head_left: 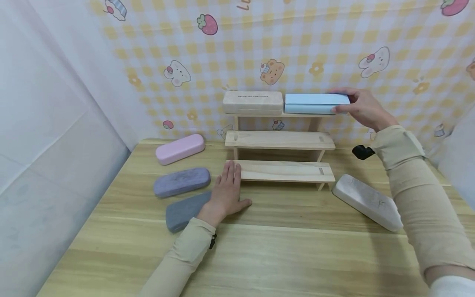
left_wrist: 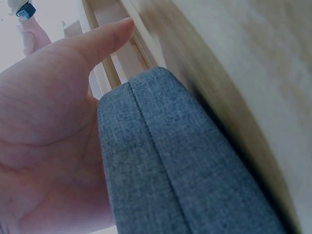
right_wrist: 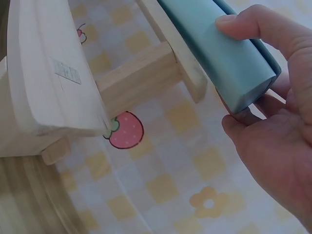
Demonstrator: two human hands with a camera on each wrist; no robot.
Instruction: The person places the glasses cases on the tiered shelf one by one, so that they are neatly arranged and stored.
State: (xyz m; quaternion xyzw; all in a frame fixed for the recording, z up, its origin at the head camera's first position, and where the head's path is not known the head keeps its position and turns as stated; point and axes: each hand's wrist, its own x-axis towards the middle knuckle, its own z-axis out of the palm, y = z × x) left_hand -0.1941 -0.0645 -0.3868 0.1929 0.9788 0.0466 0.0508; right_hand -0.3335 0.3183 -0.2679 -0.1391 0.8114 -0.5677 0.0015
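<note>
A light blue glasses case (head_left: 311, 104) lies on the right half of the top tier of a wooden stepped shelf (head_left: 280, 140). My right hand (head_left: 365, 108) grips its right end, and the right wrist view shows the thumb (right_wrist: 234, 24) on one face and fingers round the other side. Left of it on that tier sits a beige glasses case (head_left: 253, 102) with printed lettering. My left hand (head_left: 227, 192) reaches with straight fingers to the left end of the bottom tier. Beside its palm is a grey fabric glasses case (left_wrist: 146, 146), partly hidden under the hand in the head view.
A pink case (head_left: 180, 149) and a purple-blue case (head_left: 182, 182) lie left of the shelf on the wooden table (head_left: 274, 255). A pale grey case (head_left: 367, 202) lies at its right. A checked cloth (head_left: 222, 53) hangs close behind the shelf.
</note>
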